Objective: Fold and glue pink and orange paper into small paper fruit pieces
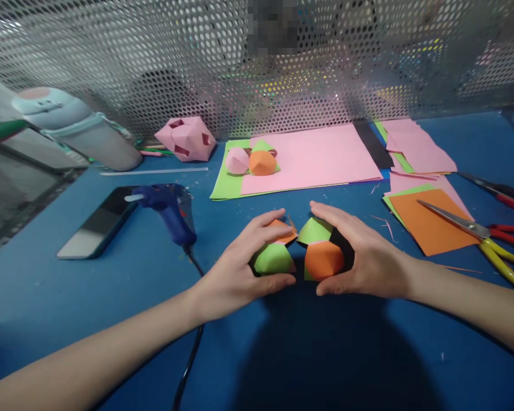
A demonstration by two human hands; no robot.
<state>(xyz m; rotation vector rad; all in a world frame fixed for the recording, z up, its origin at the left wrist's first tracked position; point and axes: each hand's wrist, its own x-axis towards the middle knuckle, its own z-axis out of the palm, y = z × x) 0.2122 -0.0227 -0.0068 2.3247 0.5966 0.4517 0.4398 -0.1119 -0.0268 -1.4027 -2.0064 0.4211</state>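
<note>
My left hand (252,260) curves around a folded paper piece (275,258) with green and orange cones, thumb at its near side and fingers over the far side. Opposite it, my right hand (360,257) is wrapped round a second folded paper piece (324,260), green at the back and orange in front. A narrow gap separates the two pieces, which are low at the blue table (231,359). Whether they rest on the surface I cannot tell. Part of each piece is hidden by my fingers.
Left of my hands lie a blue glue gun (167,214) with a black cord and a phone (100,222). Behind are a pink paper polyhedron (192,138), paper cones (262,162) and pink sheets (321,160). Scissors (475,228) lie on orange paper (428,231) at right.
</note>
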